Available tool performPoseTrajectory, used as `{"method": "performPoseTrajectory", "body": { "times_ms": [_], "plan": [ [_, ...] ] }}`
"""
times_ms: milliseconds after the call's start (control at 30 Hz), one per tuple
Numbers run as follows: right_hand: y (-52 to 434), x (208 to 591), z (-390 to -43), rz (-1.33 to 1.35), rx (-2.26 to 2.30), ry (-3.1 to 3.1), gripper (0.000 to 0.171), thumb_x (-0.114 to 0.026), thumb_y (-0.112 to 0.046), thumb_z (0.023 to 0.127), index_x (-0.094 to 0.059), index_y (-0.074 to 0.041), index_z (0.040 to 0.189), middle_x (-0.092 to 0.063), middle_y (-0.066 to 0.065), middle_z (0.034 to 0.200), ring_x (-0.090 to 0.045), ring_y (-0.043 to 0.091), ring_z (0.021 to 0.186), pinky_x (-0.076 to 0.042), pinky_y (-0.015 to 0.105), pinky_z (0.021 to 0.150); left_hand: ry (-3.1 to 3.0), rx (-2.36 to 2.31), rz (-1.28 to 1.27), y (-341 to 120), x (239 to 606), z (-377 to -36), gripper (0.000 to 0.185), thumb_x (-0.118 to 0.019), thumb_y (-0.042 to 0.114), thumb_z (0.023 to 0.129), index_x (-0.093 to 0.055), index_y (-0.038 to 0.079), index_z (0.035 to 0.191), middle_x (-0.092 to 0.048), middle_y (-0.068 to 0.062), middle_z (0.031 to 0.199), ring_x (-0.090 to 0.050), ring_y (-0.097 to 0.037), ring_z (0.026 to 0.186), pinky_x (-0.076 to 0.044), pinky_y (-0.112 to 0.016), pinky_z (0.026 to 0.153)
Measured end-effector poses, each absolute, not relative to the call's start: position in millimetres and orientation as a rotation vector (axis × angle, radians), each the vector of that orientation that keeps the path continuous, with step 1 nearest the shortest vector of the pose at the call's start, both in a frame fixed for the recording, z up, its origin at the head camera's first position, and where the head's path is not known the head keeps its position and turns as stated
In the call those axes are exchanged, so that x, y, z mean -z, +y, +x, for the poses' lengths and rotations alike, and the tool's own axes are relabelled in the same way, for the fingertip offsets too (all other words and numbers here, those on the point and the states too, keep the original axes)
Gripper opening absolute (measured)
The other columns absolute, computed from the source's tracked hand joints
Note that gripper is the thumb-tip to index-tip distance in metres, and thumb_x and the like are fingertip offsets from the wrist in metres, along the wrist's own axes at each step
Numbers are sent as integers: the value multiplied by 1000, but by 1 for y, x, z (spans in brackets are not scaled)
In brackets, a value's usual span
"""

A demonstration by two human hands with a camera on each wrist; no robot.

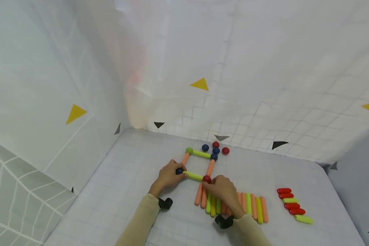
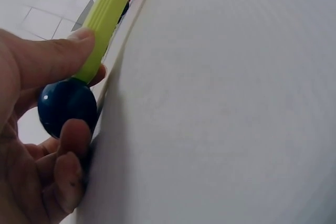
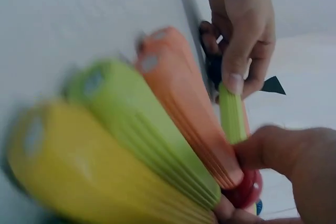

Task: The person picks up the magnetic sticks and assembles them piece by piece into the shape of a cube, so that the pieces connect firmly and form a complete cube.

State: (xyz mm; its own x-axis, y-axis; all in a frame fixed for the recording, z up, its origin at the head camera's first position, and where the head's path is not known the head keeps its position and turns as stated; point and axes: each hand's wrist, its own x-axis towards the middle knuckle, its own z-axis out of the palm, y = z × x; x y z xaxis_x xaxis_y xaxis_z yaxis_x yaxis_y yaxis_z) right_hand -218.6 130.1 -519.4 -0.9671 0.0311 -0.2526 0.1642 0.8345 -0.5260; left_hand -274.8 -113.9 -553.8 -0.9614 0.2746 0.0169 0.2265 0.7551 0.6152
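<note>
1. The left hand (image 1: 169, 176) pinched the blue ball (image 1: 179, 171) at the near-left corner of the square frame (image 1: 199, 164); in the left wrist view its thumb lay along the green rod (image 2: 105, 22) just above the ball, and curled fingers (image 2: 71, 145) cupped the ball from below.
2. The right hand (image 1: 222, 193) gripped the red ball (image 1: 206, 178) at the frame's near-right corner, fingers curled round it.
3. The green rod spanned between those two balls, forming the frame's near side.
4. The frame lay flat on the table (image 1: 126, 177), with orange rods as its sides.
5. Loose balls (image 1: 216, 147) sat just behind the frame.
6. A row of spare rods (image 1: 252, 206) lay just in front of the frame, partly under the right hand.
7. Short red and green pieces (image 1: 292, 205) lay well right of the frame.
</note>
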Motion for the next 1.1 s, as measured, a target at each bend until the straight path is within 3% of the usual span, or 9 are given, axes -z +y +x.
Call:
{"method": "performPoseTrajectory", "body": {
  "times_ms": [267, 633, 867, 1100],
  "plan": [
    [113, 532, -219, 224, 730, 2882, 56, -66, -63, 97, -67, -11, 74, -55, 4, 61, -54, 24, 64, -40, 46, 78, 2904, -969, 397, -116, 551, -276, 17, -80, 39, 95, -75, 27, 106, -60, -7, 112, -62, -24, 95, -51, -47, 83],
    [123, 529, -215, 187, 995, 2766, 42, -68, -45, 101, -77, -5, 99, -60, 4, 72, -54, 20, 63, -38, 31, 59, 2906, -958, 353, -114, 555, -274, 17, -79, 40, 95, -75, 27, 105, -59, -4, 106, -58, -19, 89, -50, -41, 79],
    [140, 536, -207, 147, 1238, 2660, 38, -71, -42, 101, -80, -6, 109, -72, 4, 95, -57, 19, 79, -45, 29, 64, 2901, -948, 374, -109, 557, -268, 19, -79, 41, 95, -76, 27, 107, -58, -5, 107, -58, -19, 89, -49, -40, 77],
    [164, 526, -213, 50, 1395, 2590, 45, -54, -51, 109, -72, -10, 115, -66, 6, 100, -55, 21, 85, -43, 30, 69, 2938, -943, 388, -103, 553, -268, 18, -78, 42, 96, -77, 28, 107, -58, -4, 108, -59, -20, 90, -48, -39, 76]
  ]
}}
